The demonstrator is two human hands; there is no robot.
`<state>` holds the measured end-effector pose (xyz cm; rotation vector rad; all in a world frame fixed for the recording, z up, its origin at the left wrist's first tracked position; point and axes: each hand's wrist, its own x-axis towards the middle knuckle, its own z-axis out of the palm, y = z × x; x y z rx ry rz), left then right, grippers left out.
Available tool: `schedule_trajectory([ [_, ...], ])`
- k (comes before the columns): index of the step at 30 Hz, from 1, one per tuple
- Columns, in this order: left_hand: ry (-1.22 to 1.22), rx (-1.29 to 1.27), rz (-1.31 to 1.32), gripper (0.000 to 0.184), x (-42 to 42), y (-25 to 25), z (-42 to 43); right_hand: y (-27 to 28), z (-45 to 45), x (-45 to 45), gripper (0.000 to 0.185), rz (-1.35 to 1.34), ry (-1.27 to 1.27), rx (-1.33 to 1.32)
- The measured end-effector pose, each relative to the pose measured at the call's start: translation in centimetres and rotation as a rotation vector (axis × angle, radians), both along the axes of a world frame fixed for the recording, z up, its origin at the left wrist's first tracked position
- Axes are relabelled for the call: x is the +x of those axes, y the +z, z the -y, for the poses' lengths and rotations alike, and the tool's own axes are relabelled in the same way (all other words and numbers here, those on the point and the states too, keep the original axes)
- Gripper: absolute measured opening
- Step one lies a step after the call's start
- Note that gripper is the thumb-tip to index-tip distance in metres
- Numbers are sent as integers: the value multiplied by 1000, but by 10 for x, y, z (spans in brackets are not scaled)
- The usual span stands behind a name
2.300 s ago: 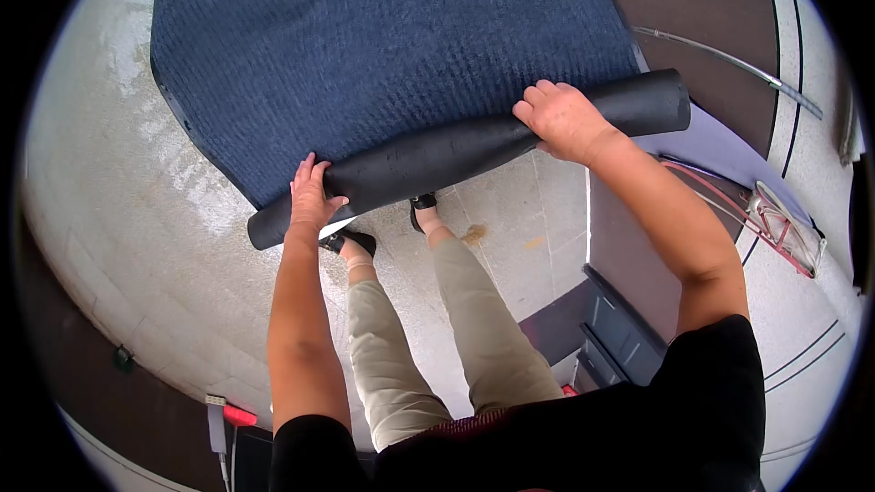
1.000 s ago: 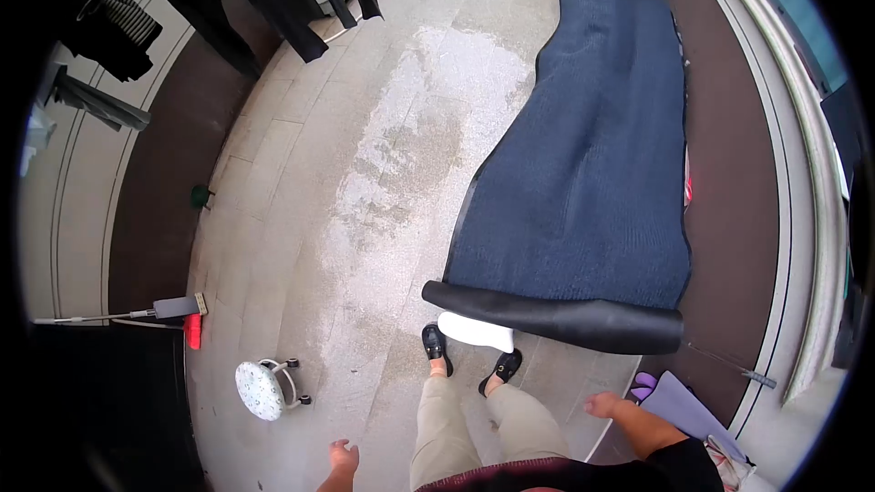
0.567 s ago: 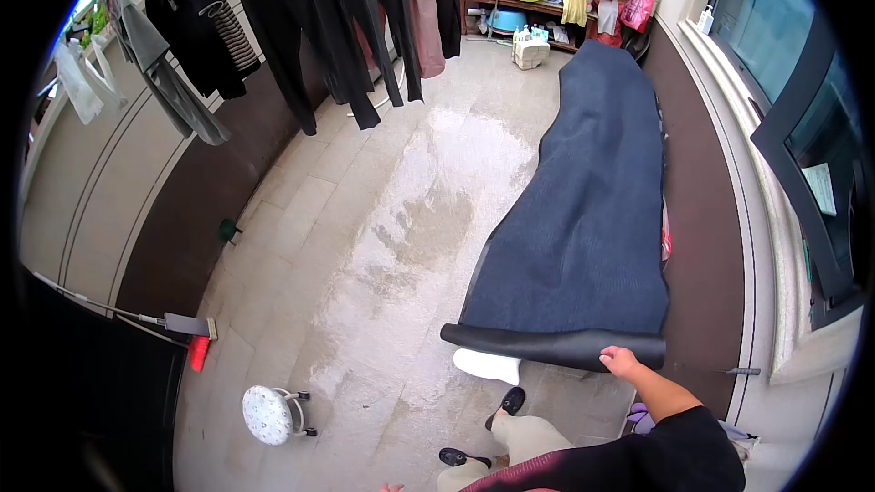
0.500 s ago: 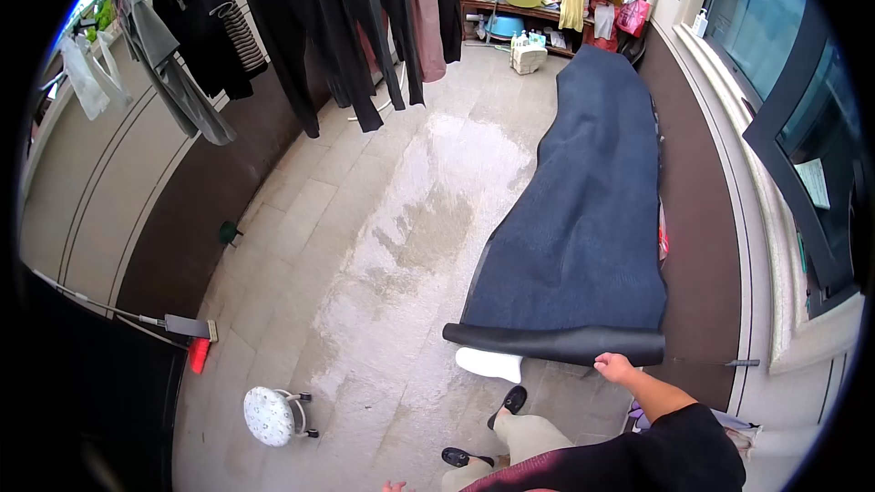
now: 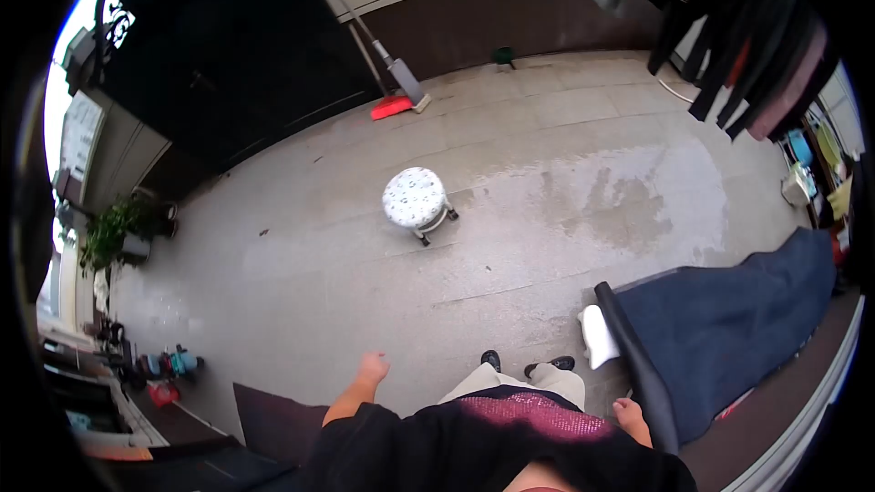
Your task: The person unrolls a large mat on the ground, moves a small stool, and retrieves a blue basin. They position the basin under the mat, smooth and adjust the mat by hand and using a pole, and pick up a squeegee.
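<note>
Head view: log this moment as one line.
blue mat: one end rolled | left hand: empty | right hand: near roll | stool: upright

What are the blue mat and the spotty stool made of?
The blue mat looks like dull fabric, since it bends in soft waves; its rolled end is smooth and black, perhaps rubber. The spotty stool has a smooth seat, maybe vinyl or plastic; I can't tell.

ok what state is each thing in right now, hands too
Mat, one end rolled, rest spread out
Left hand, empty
Right hand, beside roll, contact unclear
White object, lying beside roll
Stool, upright
Floor, apparently wet in places
Clothes, hanging
Dark gate, looks closed
</note>
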<state>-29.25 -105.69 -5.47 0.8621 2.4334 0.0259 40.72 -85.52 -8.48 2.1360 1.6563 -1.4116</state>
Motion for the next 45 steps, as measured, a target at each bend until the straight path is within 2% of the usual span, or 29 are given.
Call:
schedule_trajectory([
  [1, 133, -85, 48, 38, 5, 14, -15, 32, -20, -16, 32, 30, 26, 16],
  [2, 98, -79, 38, 39, 6, 10, -20, 18, -32, -5, 31, 2, 31, 19],
  [3, 244, -105, 91, 39, 17, 36, -42, 11, -44, -2, 31, -29, -12, -53],
  [4, 225, -133, 147, 40, 21, 40, -58, 0, -58, 5, 30, -49, -75, -125],
  [5, 198, -100, 159, 40, 27, 29, -64, -11, -75, 13, 30, -55, -22, -125],
  [7, 161, -14, 185, 39, 41, 18, -84, -26, -117, 35, 28, 43, 270, 49],
  [8, 157, 42, 192, 39, 50, 18, -95, -39, -137, 48, 28, 40, 305, 52],
  [10, 127, 88, 211, 38, 67, 7, -108, -78, -180, 74, 25, -60, 286, 88],
  [11, 57, 131, 228, 37, 73, 3, -111, -72, -201, 66, 25, -63, 312, 85],
  [13, 63, 188, 208, 33, 86, 18, -119, -61, -240, 52, 23, -95, 81, -90],
  [14, 44, 245, 192, 31, 88, 24, -122, -58, -252, 45, 23, -100, 94, -93],
  [17, -49, 209, 163, 30, 80, 13, -108, -61, -304, 19, 23, -78, 13, 39],
  [20, -17, 187, 163, 31, 55, 12, -97, -66, -338, -17, 24, -75, 51, 57],
  [26, 169, -35, 204, 37, -35, -1, -108, -124, -368, -73, 30, -148, 330, 55],
  [27, 159, -52, 211, 37, -46, 0, -107, -101, -362, -99, 32, -168, 239, -14],
  [28, 201, -42, 214, 38, -64, 2, -117, -49, -349, -147, 34, -185, 144, -77],
  [29, 194, -33, 222, 39, -84, 2, -143, -6, -335, -184, 36, -131, 172, -10],
  [30, 164, 27, 255, 38, -90, 40, -175, 22, -328, -208, 35, -130, 200, 65],
  [31, 112, 79, 301, 38, -101, 80, -204, 96, -320, -255, 36, -61, 259, 133],
  [32, 79, -99, 261, 37, -130, 11, -199, 78, -315, -248, 35, -18, 297, 291],
  [33, 14, -116, 193, 37, -141, 10, -223, 105, -315, -263, 34, 67, 257, 273],
  [35, -170, -115, 170, 36, -165, -11, -269, 111, -309, -253, 32, 60, 184, 319],
  [36, -169, -54, 229, 36, -170, -15, -297, 102, -298, -243, 33, 126, 102, 377],
  [38, -270, -33, 253, 35, -176, -35, -360, 101, -289, -222, 32, 182, -32, 304],
  [39, -380, -49, 258, 35, -172, -33, -403, 101, -283, -210, 33, 210, -123, 218],
  [40, -360, -53, 287, 34, -157, -22, -441, 98, -278, -198, 33, 224, -196, 137],
  [42, -371, -56, 307, 34, -129, -21, -504, 65, -263, -166, 37, 260, -335, 23],
  [44, -374, 45, 416, 34, -99, -23, -570, 24, -251, -129, 43, 270, -310, -311],
  [45, -387, 33, 449, 33, -71, -1, -602, 0, -240, -111, 43, 255, -354, -307],
])
